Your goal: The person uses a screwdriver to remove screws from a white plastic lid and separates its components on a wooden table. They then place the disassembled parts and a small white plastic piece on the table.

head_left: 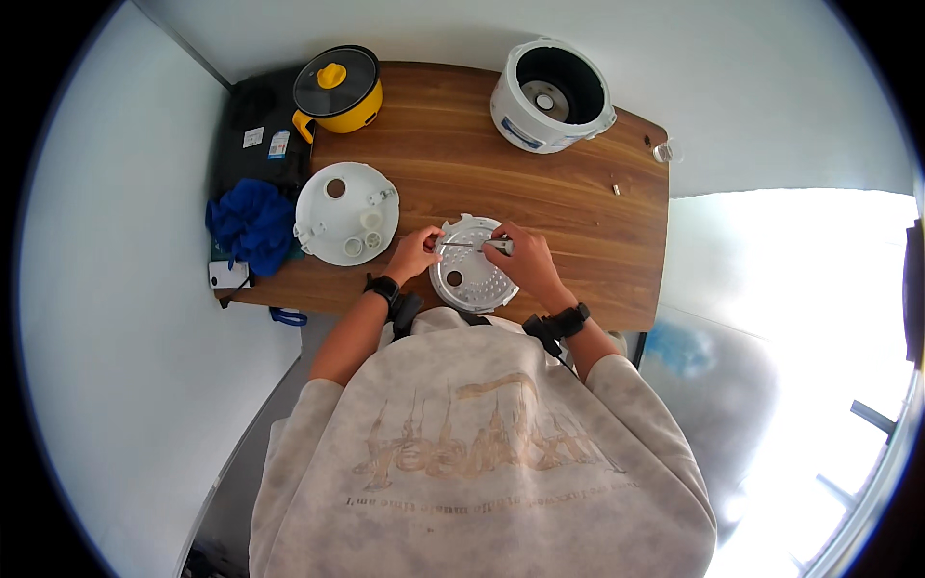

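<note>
A round, pale metal plate [487,285] dotted with small holes lies at the front of the table, close to my body. It looks like the inner lid plate of a rice cooker, with one larger dark hole at its lower left. My right hand [521,256] is closed around a screwdriver [464,245], whose thin shaft points left across the plate. The fingers of my left hand [416,252] are pinched together at the plate's left rim, beside the screwdriver's tip. What they hold, if anything, is too small to make out.
Left of the plate lies a white round cover [328,236] with small parts on it. Behind are a yellow pot [352,114] and an open white cooker body [540,130]. A blue cloth [252,226], a black bag [252,164] and a clear cup [665,151] sit near the edges.
</note>
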`<move>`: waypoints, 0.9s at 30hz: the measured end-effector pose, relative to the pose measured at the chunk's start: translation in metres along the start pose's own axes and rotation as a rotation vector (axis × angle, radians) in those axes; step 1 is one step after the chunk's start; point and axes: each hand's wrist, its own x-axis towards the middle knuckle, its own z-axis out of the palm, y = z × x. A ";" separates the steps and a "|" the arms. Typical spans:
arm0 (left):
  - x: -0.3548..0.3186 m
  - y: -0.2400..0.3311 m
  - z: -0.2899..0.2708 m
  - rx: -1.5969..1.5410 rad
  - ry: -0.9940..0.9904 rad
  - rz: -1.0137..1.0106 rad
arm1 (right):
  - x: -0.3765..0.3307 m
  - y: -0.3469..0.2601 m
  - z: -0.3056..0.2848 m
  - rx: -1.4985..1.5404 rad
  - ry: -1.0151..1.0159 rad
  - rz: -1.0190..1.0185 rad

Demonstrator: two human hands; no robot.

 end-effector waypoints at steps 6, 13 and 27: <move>-0.005 -0.006 0.001 -0.085 0.042 0.101 | 0.014 -0.002 0.011 -0.017 -0.011 -0.095; -0.005 -0.009 0.000 -0.067 0.029 0.099 | 0.015 -0.001 0.015 -0.051 -0.043 -0.154; -0.003 -0.015 0.003 -0.060 0.035 0.108 | 0.016 -0.004 0.014 -0.062 -0.067 -0.201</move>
